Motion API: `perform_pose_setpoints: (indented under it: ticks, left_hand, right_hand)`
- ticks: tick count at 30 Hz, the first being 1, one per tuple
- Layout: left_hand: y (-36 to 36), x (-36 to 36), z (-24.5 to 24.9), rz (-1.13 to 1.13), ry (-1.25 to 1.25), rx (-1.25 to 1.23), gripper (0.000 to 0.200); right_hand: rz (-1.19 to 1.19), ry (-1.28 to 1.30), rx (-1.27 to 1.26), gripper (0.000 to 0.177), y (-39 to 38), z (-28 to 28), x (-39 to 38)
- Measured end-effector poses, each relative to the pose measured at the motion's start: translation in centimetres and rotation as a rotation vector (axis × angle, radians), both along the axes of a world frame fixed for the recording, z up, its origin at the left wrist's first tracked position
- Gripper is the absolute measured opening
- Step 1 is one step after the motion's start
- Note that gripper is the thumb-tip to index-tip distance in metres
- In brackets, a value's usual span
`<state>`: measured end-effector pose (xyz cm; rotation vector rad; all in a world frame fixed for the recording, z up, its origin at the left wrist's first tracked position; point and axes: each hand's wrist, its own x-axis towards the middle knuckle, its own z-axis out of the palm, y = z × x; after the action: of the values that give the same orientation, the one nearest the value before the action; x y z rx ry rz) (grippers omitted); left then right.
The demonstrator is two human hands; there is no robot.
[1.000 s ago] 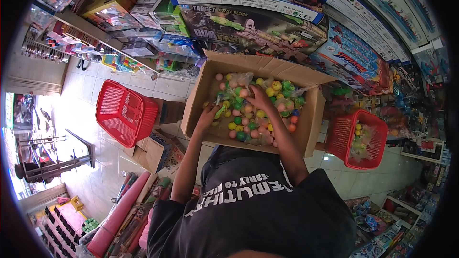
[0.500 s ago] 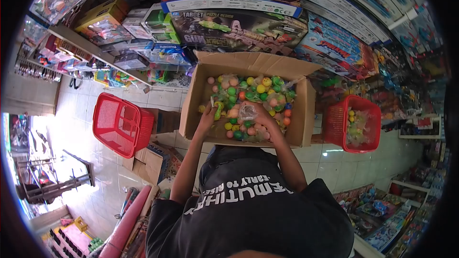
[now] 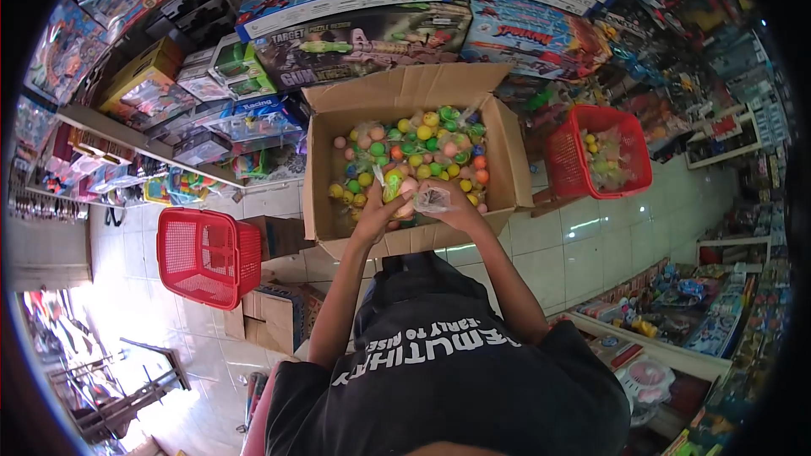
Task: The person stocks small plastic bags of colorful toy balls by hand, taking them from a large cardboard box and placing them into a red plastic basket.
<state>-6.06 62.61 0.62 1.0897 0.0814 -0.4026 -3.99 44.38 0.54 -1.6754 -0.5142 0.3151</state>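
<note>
Carton (image 3: 507,152) with its far flap folded back, centre of the frame; the raised flap leaves the mouth wide, so both hands can reach in over the near edge. Loose-looking and bagged coloured balls (image 3: 424,132) lie in it, the walls keeping them gathered in front of the person. The left hand (image 3: 372,218), at the near left part of the carton, is partly closed, its fingers bent round a small clear bag (image 3: 394,184) with yellow-green contents, held upright, seemingly to keep the film in check. The right hand (image 3: 460,213), just beside it, is also partly closed, with a crumpled clear wrapper (image 3: 432,199) at its fingers; its grip on the film is partly hidden. Pinkish balls (image 3: 408,187) sit between the two hands, which probably steady them from both sides; which hand bears them, I cannot tell.

Flanking the carton, a red basket (image 3: 251,262) at centre left and a second basket (image 3: 562,152) at upper right stand apart from it, both apparently within easy reach of the person. Bagged balls (image 3: 604,156) lie in the second, its lattice walls containing the slippery film. Boxed toy guns (image 3: 363,46) are laid lengthwise above the carton, presumably to show their printed faces.
</note>
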Motion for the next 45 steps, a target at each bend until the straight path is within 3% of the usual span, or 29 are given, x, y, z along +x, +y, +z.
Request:
perform_pose_setpoints:
  ticks: [3,5,15,20,22,28,34,38,45]
  left_hand:
    - [-1.1,-1.1,0.8,-0.059,0.089,-0.01,0.07]
    - [-2.1,-1.3,-0.1,-0.037,-0.09,-0.097,0.071]
    - [-9.2,-1.5,1.7,-0.146,-0.05,-0.198,0.061]
    - [-15.5,-0.8,1.5,-0.216,-0.162,-0.072,0.059]
    - [-18.5,-0.6,1.5,-0.243,-0.216,-0.039,0.059]
    - [-27.6,-1.1,1.6,-0.301,-0.285,0.081,0.058]
    - [-35.5,-2.2,0.9,-0.423,-0.207,-0.021,0.056]
    - [-39.6,-3.0,0.7,-0.502,-0.083,-0.047,0.056]
    - [-44.1,-2.0,-0.1,-0.582,-0.085,0.0,0.057]
  right_hand:
    - [-0.065,0.001,0.024,0.024,-1.0,0.4,-1.6]
    - [-0.108,-0.03,0.043,0.025,-1.8,0.9,-2.6]
    - [-0.27,0.042,0.08,0.035,-9.0,2.4,-5.9]
    - [-0.336,0.002,0.116,0.051,-14.8,3.8,-6.7]
    - [-0.284,-0.077,0.02,0.054,-18.1,3.9,-6.9]
    - [-0.379,-0.094,-0.021,0.051,-26.9,4.1,-8.7]
    - [-0.491,-0.109,-0.083,0.047,-34.2,2.9,-11.2]
    - [-0.536,-0.079,-0.072,0.049,-38.0,2.4,-12.7]
    - [-0.625,-0.052,-0.12,0.05,-41.8,2.1,-13.4]
